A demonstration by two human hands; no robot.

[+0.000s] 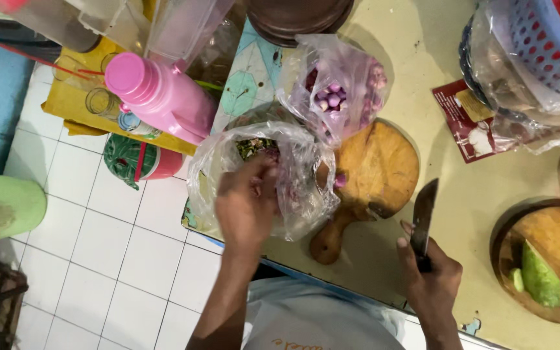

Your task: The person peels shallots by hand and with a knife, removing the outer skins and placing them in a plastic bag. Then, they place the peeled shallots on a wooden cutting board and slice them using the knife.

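Your left hand (246, 206) reaches into the clear plastic bag (293, 194); your right hand (430, 275) grips the knife (422, 220); a red packet (471, 123) lies at two o'clock.

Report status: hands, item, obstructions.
Left hand inside clear plastic bag of scraps. Right hand grips dark-bladed knife. Round wooden cutting board partly covered by bag.

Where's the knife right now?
In the head view, the knife is in the right hand, blade up, just right of the round wooden cutting board.
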